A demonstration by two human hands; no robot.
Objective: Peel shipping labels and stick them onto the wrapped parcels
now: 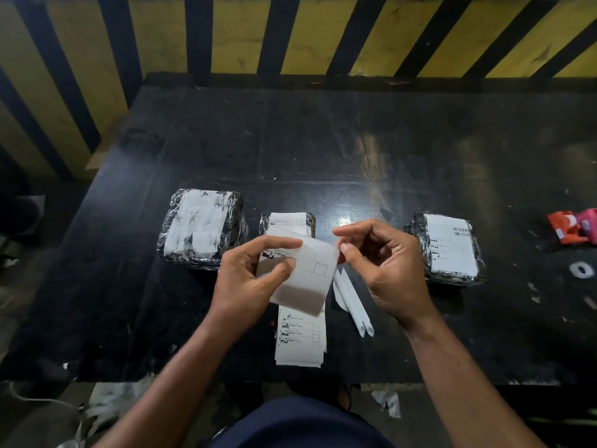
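Fingers of the left hand [248, 276] pinch a shipping label [303, 273] above the black table [323, 147], while the right hand [384, 270] nips its upper right corner. Below lie a label stack [300, 337] and rolled backing strips [353, 305]; three wrapped parcels [202, 227] sit behind, before a yellow-and-black striped wall [245, 33].

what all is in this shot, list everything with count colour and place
wrapped parcels: 3, black under clear film with white labels, in a row across mid table
held label: 1, white, between both hands
label stack: 1, white, near table edge
paper strips: 2, white, right of the stack
packet: 1, red, far right
table: 1, black
striped wall: yellow and black, behind
left hand: grips the label
right hand: pinches its right edge
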